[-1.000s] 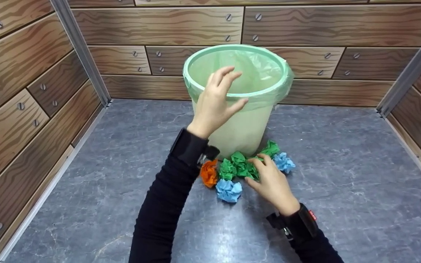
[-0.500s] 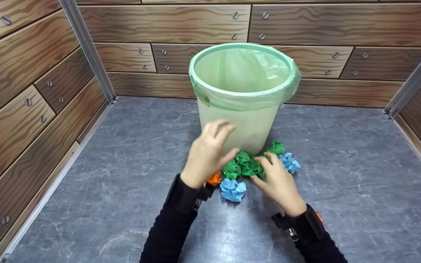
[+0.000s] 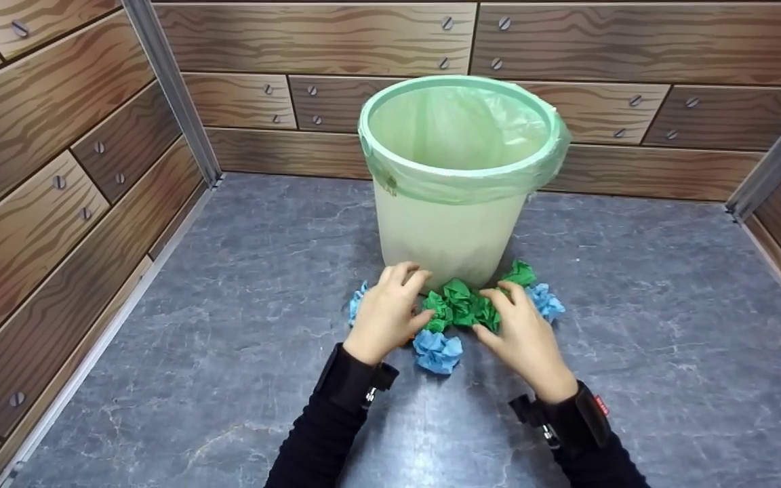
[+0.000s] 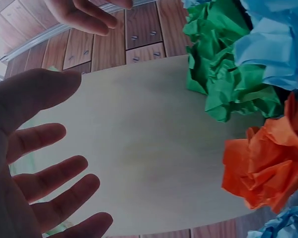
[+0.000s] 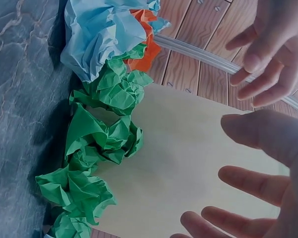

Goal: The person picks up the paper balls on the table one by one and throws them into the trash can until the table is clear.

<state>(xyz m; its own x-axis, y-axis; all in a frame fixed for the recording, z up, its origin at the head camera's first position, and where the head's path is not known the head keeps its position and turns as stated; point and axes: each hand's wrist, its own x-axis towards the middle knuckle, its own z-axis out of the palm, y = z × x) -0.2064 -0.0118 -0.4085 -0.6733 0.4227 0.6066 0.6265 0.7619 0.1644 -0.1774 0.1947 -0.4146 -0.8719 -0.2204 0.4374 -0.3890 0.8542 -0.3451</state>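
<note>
Crumpled green paper balls lie in a row at the foot of a pale green bin. A blue paper ball sits in front of them, and another blue paper ball lies at the right. My left hand, fingers spread and bent, hovers over the left end of the row and largely hides an orange paper ball in the head view. Past its far side shows a blue paper ball. My right hand hovers by the green balls at the right. Both wrist views show no paper between the fingers.
A translucent green bag lines the bin and folds over its rim. Wood-patterned panels stand behind and at both sides, with metal corner strips. The floor is grey and marbled.
My left hand has come down from the bin's rim to the paper balls, and a blue ball now shows at its left. The right hand has stayed over the balls.
</note>
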